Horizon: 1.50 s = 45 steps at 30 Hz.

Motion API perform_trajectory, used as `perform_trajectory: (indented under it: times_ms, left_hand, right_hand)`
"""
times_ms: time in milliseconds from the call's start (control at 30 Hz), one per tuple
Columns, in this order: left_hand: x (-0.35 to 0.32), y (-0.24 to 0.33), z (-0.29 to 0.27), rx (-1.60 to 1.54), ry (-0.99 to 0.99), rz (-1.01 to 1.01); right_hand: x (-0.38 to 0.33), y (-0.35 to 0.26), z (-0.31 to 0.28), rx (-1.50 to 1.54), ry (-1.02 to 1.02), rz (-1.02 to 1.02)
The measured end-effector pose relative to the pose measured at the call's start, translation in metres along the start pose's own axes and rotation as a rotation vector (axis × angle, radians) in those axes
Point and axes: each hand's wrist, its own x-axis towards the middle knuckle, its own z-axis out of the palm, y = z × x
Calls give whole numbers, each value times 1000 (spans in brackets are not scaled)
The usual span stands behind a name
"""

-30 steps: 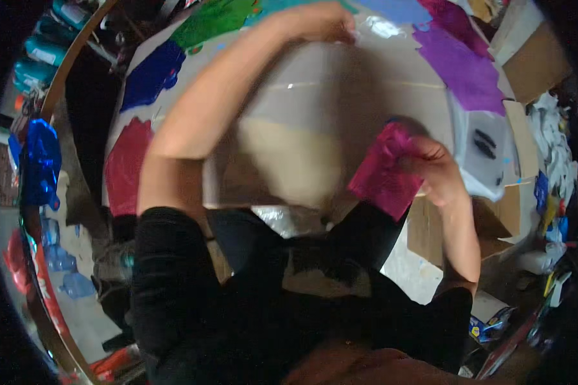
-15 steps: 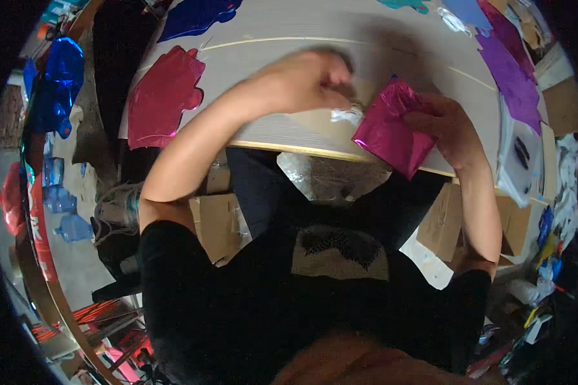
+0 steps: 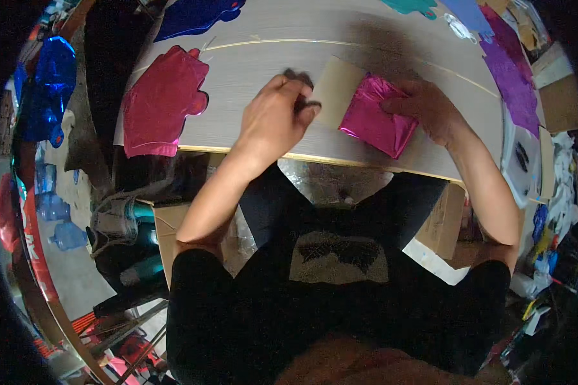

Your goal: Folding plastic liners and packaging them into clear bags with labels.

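In my right hand (image 3: 424, 109) is a folded magenta foil packet (image 3: 380, 119), its thumb lying across the top and its fingers behind. The packet looks like a flat foil balloon folded into a square. It overlaps a beige rectangular sheet (image 3: 338, 86) on the table. My left hand (image 3: 279, 112) is beside the sheet's left edge with its fingers curled and thumb near the index finger. Whatever is between those fingertips, if anything, is too small and dark to make out.
Flat foil pieces lie around the table (image 3: 250, 70): red (image 3: 160, 102) at left, dark blue (image 3: 196, 18) at far left, teal (image 3: 412, 6) at the back, purple (image 3: 510, 80) at right. A clear tray (image 3: 520, 160) sits by the right edge. Cardboard boxes (image 3: 446, 218) stand below.
My left hand has moved left, away from the foil packet. The white crumpled bit beside it no longer shows, and the beige sheet is more exposed. The packet has shifted slightly left and up.
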Motion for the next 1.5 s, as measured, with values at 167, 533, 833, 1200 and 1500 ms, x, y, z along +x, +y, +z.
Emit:
perform_trajectory:
  times_ms: [167,533,833,1200,1500]
  left_hand:
    - [4,0,1,-41,-51,-92]
    - [11,-9,3,-604,-148,-278]
    - [-2,17,16,-525,138,-134]
    - [4,9,18,-371,151,-102]
    - [-2,14,22,-380,186,-101]
  right_hand:
    - [12,-1,1,43,-25,-43]
    - [50,3,-2,-175,-43,-322]
    - [52,5,-8,-30,-200,-97]
    - [20,-28,-11,-140,-64,-203]
    - [21,-14,-2,-55,-122,-262]
